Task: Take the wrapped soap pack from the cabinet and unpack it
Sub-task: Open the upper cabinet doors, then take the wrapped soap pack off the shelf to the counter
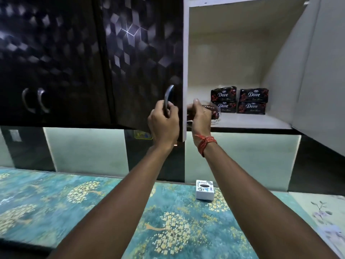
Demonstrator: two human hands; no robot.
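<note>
We see two bare forearms that come up from the bottom edge, without any sleeve on them. The left hand [164, 121] has no ring, no watch and no band. Just below the right hand [200, 116], around the wrist, there is a red-orange thread [206, 144], wound several times, with a knot and short loose ends on its left side.
</note>
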